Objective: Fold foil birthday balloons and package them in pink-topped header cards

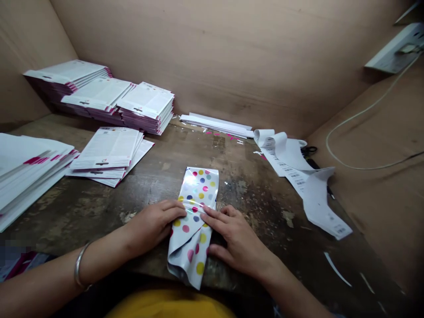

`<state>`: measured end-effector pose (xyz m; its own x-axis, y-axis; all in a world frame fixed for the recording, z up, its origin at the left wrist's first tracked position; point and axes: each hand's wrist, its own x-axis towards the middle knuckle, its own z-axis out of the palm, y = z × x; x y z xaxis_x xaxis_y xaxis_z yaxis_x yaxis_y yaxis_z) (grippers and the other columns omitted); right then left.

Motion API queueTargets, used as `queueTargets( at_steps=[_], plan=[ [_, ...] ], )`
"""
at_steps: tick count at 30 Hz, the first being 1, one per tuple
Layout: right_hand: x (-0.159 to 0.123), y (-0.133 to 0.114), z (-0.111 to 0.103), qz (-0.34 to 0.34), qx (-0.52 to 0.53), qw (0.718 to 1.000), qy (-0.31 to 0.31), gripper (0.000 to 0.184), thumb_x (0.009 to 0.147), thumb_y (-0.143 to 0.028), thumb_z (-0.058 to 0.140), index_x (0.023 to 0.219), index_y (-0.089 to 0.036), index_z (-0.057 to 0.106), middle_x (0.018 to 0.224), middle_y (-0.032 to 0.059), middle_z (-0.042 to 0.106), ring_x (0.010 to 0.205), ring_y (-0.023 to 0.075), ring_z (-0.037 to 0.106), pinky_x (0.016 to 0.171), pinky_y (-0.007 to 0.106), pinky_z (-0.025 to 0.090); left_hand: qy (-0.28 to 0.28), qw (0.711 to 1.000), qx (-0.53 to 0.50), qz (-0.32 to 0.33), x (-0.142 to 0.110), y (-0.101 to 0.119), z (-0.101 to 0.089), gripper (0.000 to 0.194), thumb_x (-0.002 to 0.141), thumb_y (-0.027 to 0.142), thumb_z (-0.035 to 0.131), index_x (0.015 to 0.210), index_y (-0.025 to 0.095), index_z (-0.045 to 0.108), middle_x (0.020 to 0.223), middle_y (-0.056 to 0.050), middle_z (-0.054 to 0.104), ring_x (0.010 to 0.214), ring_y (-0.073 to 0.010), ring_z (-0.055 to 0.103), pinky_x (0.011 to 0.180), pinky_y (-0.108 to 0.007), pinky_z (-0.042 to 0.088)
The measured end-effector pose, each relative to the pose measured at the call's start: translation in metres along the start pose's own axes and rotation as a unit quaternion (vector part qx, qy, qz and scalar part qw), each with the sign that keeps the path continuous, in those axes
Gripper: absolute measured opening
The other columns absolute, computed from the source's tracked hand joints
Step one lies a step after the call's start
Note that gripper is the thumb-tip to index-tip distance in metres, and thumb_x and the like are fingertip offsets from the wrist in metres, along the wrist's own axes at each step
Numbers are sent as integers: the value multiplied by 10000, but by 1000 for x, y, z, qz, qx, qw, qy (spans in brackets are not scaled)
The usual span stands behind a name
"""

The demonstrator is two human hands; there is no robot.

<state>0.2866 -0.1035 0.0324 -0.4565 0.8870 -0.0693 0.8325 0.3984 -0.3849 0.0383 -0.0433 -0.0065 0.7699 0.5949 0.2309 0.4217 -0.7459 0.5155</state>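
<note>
A folded polka-dot plastic sheet (pixel 195 190), white and shiny with coloured dots, lies lengthwise before me on the table. Its near end is loose and curls up, showing a silvery inside. The fingers of my left hand (pixel 154 223) are stretched over its left edge, with the thumb hidden. From the other side, my right hand (pixel 233 236) rests extended fingers on the sheet's middle, thumb apart at the right edge. Both hands are open and press on the sheet near a crosswise crease. Whether anything is wrapped inside cannot be seen.
Stacks of white printed packets (pixel 145 99) stand at the back left, with a smaller pile (pixel 106 148) and more packets (pixel 29 163) nearer. A curling strip of barcode labels (pixel 298 176) runs along the right. White paper strips (pixel 215 123) lie against the back wall; a cable (pixel 327 141) hangs at right.
</note>
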Motion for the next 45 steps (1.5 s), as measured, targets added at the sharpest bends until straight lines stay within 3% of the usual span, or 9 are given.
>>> queueTargets(
  at_steps=[6,13,18,23,26,32,36,41,45],
  plan=[
    [-3,-4,7,25,30,998,41,687,663,-306,738,1308,-297,504,1392,-40,485,1054,266,439,969,440,353,22,999,-29,-1,1,-4,-2,229,881,147,486,1041,205,639,1079,-58,673,1064,-175,580,937,-317,462],
    [-2,-4,21,19,51,991,121,347,906,-215,454,1224,-272,581,1318,-8,562,1030,218,501,927,396,392,28,997,-45,-63,0,0,-4,280,835,122,473,1019,246,644,1035,-15,695,970,-169,634,842,-280,489],
    [-6,2,21,2,45,993,111,575,774,-156,587,1334,-227,478,1403,26,472,1149,246,445,991,432,373,11,999,-9,-45,-1,-2,-4,270,844,140,481,1044,237,633,1047,-26,695,957,-182,643,826,-282,492],
    [-7,-1,25,7,49,988,144,342,852,-166,545,1154,-296,635,1232,2,627,1039,223,498,915,412,421,8,1000,24,-10,-3,-4,-3,243,858,163,495,1046,232,632,1100,-41,676,1001,-199,610,897,-335,451],
    [-3,-4,26,37,79,982,168,280,849,-154,540,1057,-286,674,1140,14,674,981,219,523,865,389,429,15,999,8,-31,2,-2,-6,239,853,159,501,1035,244,631,1069,-32,667,999,-193,579,901,-344,418],
    [15,-5,24,187,127,947,230,173,880,-196,433,819,-198,594,787,49,646,758,194,565,648,286,402,40,980,49,-188,21,5,-6,218,919,302,424,809,218,593,784,-26,634,803,-223,558,702,-345,401],
    [28,-2,22,268,131,926,232,57,852,-258,498,837,-204,508,704,8,627,650,169,573,584,253,360,73,967,31,-243,30,2,0,111,873,296,492,903,192,517,775,-29,623,769,-225,583,685,-341,415],
    [34,-4,22,282,55,936,201,35,814,-226,523,825,-212,553,658,-5,591,620,159,551,565,242,337,40,974,75,-211,31,4,-1,145,904,262,434,983,197,538,768,-34,615,746,-216,580,684,-335,428],
    [33,-10,23,267,-13,945,187,186,823,-189,505,926,-250,648,686,21,582,654,176,551,591,258,373,7,974,149,-172,32,5,-5,250,915,263,436,1110,223,588,942,-84,638,890,-256,576,758,-389,449]
  ],
)
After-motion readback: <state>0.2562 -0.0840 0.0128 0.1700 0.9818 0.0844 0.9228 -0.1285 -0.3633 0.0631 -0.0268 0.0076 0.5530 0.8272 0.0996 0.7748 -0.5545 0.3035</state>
